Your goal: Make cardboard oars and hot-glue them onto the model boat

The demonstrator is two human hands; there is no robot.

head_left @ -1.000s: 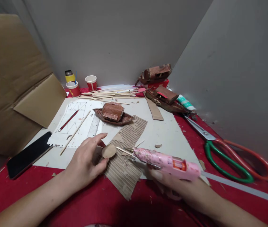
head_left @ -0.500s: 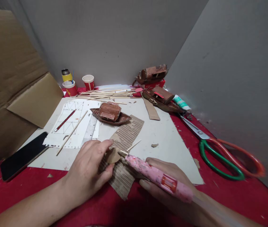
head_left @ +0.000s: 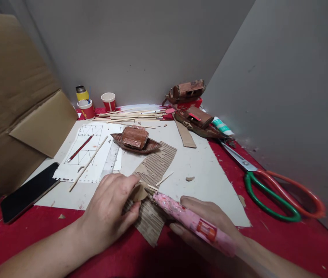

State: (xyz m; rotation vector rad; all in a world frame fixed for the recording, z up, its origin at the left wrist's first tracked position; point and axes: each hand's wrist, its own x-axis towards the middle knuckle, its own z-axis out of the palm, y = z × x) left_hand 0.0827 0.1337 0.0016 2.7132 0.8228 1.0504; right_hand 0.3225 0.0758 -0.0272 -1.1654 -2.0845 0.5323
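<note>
My left hand (head_left: 112, 206) pinches a small brown cardboard piece (head_left: 139, 193) between thumb and fingers, above a strip of corrugated cardboard (head_left: 160, 162). A pink hot glue gun (head_left: 181, 214) is gripped in my right hand (head_left: 210, 220), its dark nozzle meeting the edge of the small piece. Beside that nozzle is a thin pale stick (head_left: 149, 186), partly hidden by the piece. Just beyond the strip sits a brown model boat (head_left: 135, 139) with a rounded cabin roof.
Large scissors (head_left: 256, 173) lie at the right, near another model boat (head_left: 198, 121). A phone (head_left: 29, 193), a drawing sheet (head_left: 87, 150) with a pencil (head_left: 80, 148), and a ruler (head_left: 111, 158) are on the left. Wooden sticks (head_left: 132, 114) and paper cups (head_left: 108, 102) stand behind.
The small cardboard piece has tilted slightly in my left hand, and the glue gun has shifted a little along its edge. The surroundings look the same.
</note>
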